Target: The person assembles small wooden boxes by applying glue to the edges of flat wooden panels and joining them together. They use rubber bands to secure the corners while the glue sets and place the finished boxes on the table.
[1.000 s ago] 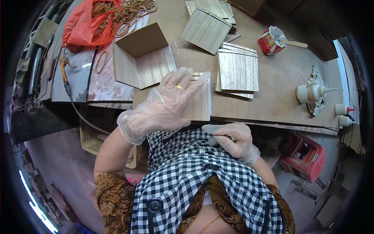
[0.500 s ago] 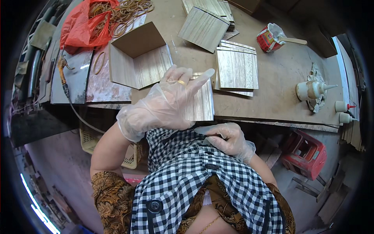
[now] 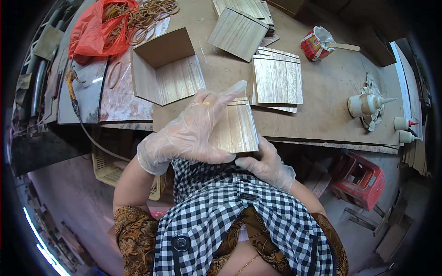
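Observation:
A wood-grain panel with a groove near its far end lies at the table's near edge, just in front of my body. My left hand, in a clear plastic glove, grips it from the left, thumb along the near edge. Gloved too, my right hand holds the near right corner, its fingers partly hidden behind the panel. Beyond my left hand stands a partly assembled wooden box with upright sides. To the right of the panel is a stack of similar grooved panels.
More panels lie farther back. A red bag holds rubber bands. At right are a red tub with a spreader, a white glue bottle and smaller bottles. A red stool stands below.
My right hand has come up from my lap to the panel's near right corner. The panel has shifted slightly toward me and tilted, with my left hand still on it.

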`<state>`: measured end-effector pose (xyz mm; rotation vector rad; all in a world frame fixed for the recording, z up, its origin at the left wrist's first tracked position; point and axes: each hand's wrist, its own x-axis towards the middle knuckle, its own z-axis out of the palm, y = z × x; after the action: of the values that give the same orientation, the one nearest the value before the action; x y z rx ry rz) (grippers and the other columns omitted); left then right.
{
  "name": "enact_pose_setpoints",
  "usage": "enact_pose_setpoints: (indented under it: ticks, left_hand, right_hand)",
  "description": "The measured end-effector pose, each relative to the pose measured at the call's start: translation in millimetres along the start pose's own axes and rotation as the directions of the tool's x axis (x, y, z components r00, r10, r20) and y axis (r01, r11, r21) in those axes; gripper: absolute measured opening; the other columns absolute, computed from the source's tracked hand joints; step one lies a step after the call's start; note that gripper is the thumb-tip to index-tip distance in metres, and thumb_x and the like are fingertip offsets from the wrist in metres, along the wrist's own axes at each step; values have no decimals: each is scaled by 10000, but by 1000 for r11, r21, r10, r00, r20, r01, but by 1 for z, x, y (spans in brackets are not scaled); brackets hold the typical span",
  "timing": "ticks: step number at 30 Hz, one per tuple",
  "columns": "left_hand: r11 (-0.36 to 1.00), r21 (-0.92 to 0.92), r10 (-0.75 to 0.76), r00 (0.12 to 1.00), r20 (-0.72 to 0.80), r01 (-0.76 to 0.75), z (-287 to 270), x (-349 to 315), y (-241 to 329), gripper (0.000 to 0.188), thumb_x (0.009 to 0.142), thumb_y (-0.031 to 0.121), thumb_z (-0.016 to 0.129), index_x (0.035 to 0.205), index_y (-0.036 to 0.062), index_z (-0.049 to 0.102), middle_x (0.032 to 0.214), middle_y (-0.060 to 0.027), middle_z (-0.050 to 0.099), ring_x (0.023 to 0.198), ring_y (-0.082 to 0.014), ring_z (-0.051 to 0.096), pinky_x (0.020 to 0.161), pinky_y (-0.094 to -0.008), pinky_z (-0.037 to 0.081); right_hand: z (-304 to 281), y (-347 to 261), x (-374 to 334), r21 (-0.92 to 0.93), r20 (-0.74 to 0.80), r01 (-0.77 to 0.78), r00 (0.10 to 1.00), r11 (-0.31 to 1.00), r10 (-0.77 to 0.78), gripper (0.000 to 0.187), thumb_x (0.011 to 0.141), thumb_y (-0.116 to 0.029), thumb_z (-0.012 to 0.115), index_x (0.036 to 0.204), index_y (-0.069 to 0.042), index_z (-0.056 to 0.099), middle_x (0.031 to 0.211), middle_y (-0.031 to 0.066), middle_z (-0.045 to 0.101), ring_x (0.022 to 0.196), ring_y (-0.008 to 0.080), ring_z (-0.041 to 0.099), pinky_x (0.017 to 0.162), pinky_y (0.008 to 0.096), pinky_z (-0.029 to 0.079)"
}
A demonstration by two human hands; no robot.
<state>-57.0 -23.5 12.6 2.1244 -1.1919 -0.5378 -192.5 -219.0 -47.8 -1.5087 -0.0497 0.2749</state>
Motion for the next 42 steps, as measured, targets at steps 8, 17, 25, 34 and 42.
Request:
enact_pose_setpoints:
  ticks: [8, 17, 25, 34, 42]
  left_hand:
    - [990, -111, 69, 980, -185, -90, 16, -26, 9, 1311, 523, 532, 879, 1544, 43, 218, 1574, -193, 264, 1340, -354, 375, 1150, -478, 300]
    - [953, -297, 1, 978, -207, -64, 16, 2, 24, 1378, 494, 451, 915, 1551, 10, 148, 1471, -176, 316, 1388, -291, 327, 1177, -431, 236]
    - [907, -385, 115, 980, -162, -170, 9, 41, 33, 1330, 503, 410, 837, 1551, 9, 123, 1498, -166, 273, 1395, -279, 298, 1183, -418, 210]
    - [862, -488, 116, 990, -76, -138, 15, 65, 35, 1320, 537, 386, 857, 1538, -17, 98, 1471, -207, 285, 1372, -328, 313, 1167, -433, 239]
    - [887, -436, 127, 988, -83, -151, 5, 76, 48, 1306, 588, 412, 843, 1546, -8, 62, 1553, -256, 199, 1435, -428, 227, 1190, -453, 218]
  right_hand:
    - [15, 6, 9, 185, 15, 72, 997, 980, -76, 1162, 760, -507, 814, 1538, 20, 131, 1466, 182, 414, 1359, 271, 437, 1111, 398, 383]
    - [-8, 24, 23, 263, -75, 184, 983, 947, -170, 1453, 505, -510, 962, 1561, -51, 77, 1490, 123, 371, 1365, 260, 416, 1127, 430, 379]
    - [-24, 13, 23, 72, -205, 431, 889, 899, -410, 1371, 601, -475, 934, 1563, -47, 55, 1497, 153, 351, 1358, 280, 425, 1118, 434, 390]
    - [-40, -34, 32, 461, -290, 277, 945, 843, -152, 1074, 794, -508, 761, 1554, -61, 148, 1464, 159, 412, 1352, 276, 441, 1100, 414, 404]
    - [-50, -17, 38, 215, -218, 392, 912, 894, -347, 1100, 775, -505, 783, 1562, -82, 142, 1510, 109, 347, 1391, 244, 378, 1144, 411, 332]
